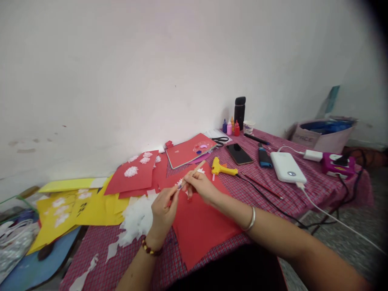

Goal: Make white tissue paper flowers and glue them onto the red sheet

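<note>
1. Right hand's grip [200, 185] is closed on a thin wooden stick [198, 166], which is held slanted above the red paper sheet [203, 226].
2. Left hand's grip [165, 206] has thumb and forefinger brought together at the lower end of the stick; whether they pinch the stick itself or some small piece, I cannot tell.
3. Red paper sheet lies below both hands, on the desk [106, 275], which is covered with checked cloth.
4. Beside the left hand there is torn white tissue paper [138, 216]; behind it lies a red card [142, 178] with white clusters [131, 171].
5. To the right of the stick rests a yellow glue gun [222, 167], with a red pencil [263, 186] near its black cord.
6. Farther back are black-handled scissors [221, 139], a smartphone [239, 154] and small paint bottles [229, 128], these near a black flask [239, 113].
</note>
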`<state>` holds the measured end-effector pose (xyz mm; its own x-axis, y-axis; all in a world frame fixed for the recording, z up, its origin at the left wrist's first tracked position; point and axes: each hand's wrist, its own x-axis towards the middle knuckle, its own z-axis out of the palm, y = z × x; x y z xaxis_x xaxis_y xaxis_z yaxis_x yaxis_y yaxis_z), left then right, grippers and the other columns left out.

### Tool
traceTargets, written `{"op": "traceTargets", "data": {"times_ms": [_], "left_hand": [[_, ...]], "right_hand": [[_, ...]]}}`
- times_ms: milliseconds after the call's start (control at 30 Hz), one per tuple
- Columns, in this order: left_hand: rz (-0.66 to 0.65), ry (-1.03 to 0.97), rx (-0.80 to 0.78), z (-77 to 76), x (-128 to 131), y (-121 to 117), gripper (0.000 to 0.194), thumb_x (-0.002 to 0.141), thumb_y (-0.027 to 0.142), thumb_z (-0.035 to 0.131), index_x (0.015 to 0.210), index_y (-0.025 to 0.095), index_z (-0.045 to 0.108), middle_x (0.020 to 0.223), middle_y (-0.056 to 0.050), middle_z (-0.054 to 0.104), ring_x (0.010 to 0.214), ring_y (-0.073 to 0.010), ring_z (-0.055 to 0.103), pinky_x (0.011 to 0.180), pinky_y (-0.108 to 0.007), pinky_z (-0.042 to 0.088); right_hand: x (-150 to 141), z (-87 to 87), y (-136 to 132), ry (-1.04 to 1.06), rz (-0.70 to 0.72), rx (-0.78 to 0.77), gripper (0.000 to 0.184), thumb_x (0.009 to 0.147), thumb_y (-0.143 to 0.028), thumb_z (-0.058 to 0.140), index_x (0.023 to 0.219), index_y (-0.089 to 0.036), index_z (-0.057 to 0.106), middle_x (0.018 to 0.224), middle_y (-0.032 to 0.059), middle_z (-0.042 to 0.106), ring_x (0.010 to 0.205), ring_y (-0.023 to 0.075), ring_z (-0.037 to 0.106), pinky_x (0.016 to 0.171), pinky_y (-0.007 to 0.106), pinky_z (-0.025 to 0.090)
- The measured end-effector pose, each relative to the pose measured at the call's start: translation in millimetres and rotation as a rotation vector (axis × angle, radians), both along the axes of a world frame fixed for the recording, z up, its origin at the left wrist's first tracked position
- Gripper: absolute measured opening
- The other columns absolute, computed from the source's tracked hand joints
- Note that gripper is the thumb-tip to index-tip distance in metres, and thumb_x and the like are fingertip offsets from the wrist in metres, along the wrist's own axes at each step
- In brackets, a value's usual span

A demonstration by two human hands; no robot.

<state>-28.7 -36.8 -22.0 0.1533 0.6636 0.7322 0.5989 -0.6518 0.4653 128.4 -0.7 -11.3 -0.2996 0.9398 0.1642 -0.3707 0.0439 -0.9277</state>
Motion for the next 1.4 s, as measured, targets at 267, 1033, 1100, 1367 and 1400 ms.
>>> {"op": "traceTargets", "data": {"times_ms": [267, 1033, 1100, 1367, 1400], "left_hand": [[0.022, 0.24, -0.231, -9.4, -6.4, 18.4, 0.021, 0.084, 0.017, 0.049, 0.1, 0.018, 0.062, 0.092, -0.006, 0.065, 0.083, -0.0168, 0.061, 0.075, -0.03, 0.05], [-0.001, 0.268, -0.505, -36.8, 12.9, 51.3, 0.012, 0.076, 0.02, 0.051, 0.065, 0.017, 0.055, 0.063, 0.001, 0.054, 0.059, -0.0126, 0.049, 0.056, -0.023, 0.034], [0.004, 0.259, -0.508, -37.9, 12.7, 51.3, 0.011, 0.075, 0.02, 0.051, 0.065, 0.017, 0.054, 0.062, 0.002, 0.054, 0.059, -0.0124, 0.049, 0.056, -0.023, 0.033], [-0.032, 0.186, -0.551, -42.1, 9.5, 56.0, 0.013, 0.077, 0.023, 0.049, 0.068, 0.016, 0.057, 0.066, 0.0, 0.058, 0.063, -0.0134, 0.052, 0.06, -0.024, 0.038], [-0.038, 0.18, -0.556, -42.4, 9.3, 56.5, 0.014, 0.077, 0.023, 0.049, 0.069, 0.016, 0.058, 0.066, 0.0, 0.059, 0.064, -0.0136, 0.053, 0.06, -0.024, 0.039]], "right_hand": [[35.2, -3.2, 37.1, -0.716, -0.124, 0.25, 0.015, 0.078, -0.019, 0.047, 0.064, -0.015, 0.052, 0.051, -0.0021, 0.055, 0.041, 0.0073, 0.047, 0.043, 0.019, 0.033], [32.2, -12.7, 37.6, -1.009, -0.085, 0.321, 0.018, 0.08, -0.018, 0.046, 0.071, -0.014, 0.061, 0.065, 0.0027, 0.066, 0.054, 0.0095, 0.056, 0.052, 0.019, 0.037], [31.7, -12.5, 37.0, -1.018, -0.101, 0.334, 0.018, 0.08, -0.019, 0.047, 0.07, -0.014, 0.061, 0.066, 0.003, 0.066, 0.057, 0.01, 0.056, 0.054, 0.019, 0.038], [28.1, -17.4, 37.4, -1.038, -0.093, 0.4, 0.019, 0.082, -0.02, 0.047, 0.068, -0.015, 0.06, 0.063, 0.002, 0.064, 0.056, 0.0102, 0.055, 0.054, 0.02, 0.035], [27.4, -18.4, 37.9, -1.045, -0.095, 0.405, 0.019, 0.082, -0.02, 0.048, 0.069, -0.015, 0.06, 0.064, 0.0019, 0.064, 0.056, 0.0102, 0.055, 0.054, 0.02, 0.034]]}}
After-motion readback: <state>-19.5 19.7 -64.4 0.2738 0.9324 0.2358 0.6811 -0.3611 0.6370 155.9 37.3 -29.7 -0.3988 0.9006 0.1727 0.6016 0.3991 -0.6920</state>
